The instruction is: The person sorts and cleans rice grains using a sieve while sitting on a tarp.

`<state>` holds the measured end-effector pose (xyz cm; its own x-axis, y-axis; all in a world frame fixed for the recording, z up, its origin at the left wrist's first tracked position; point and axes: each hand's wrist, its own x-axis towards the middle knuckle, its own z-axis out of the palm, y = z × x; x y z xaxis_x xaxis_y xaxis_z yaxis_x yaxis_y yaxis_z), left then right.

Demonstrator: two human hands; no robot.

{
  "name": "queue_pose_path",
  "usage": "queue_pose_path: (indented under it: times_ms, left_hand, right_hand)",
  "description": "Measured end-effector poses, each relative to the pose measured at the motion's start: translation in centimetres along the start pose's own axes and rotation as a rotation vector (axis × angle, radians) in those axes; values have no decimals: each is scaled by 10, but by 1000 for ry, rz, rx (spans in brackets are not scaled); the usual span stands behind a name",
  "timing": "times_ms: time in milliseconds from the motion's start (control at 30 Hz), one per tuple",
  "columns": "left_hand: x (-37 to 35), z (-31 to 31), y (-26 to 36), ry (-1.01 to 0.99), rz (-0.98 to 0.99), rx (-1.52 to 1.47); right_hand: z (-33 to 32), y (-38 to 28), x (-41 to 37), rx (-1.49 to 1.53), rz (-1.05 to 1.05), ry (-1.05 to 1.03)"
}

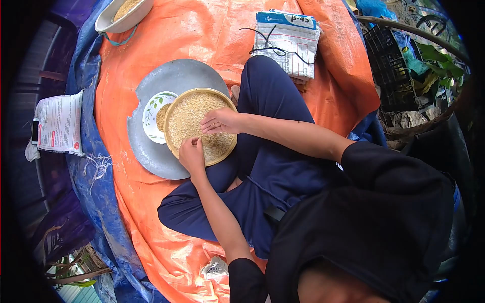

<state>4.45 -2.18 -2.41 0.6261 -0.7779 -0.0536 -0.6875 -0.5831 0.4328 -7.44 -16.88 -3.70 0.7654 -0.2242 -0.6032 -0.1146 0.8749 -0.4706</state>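
Observation:
A round, shallow basket with a light rim holds pale grain. My left hand is over its lower left edge, fingers curled into a pinch; anything between them is too small to make out. My right hand hovers above the grain with its fingers stretched out, and no object is visible in it. Beside the basket, a white bowl with a green leaf pattern contains brownish grain and is partly covered by the basket. Both rest on or over a large round grey metal tray with a broken edge.
An orange tarp lies over a blue one. Folded white sacks with a black cord lie beyond my bent knee. A white container of grain is at the top left, a printed bag at the left, and a black crate at the upper right.

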Motion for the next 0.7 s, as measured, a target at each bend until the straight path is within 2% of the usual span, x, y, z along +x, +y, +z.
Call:
queue_pose_path:
  times_ms: [333,533,633,700]
  left_hand:
    - [-2,15,3,39,115,255]
    - [-1,13,-6,-11,60,115]
    - [2,10,-15,59,9,3]
    - [8,7,-26,31,-27,-198]
  right_hand:
    - [0,1,0,-51,-22,-20]
    - [-5,3,5,-30,-36,7]
    - [-5,3,5,-51,-27,32]
    - [-5,3,6,-67,-25,40]
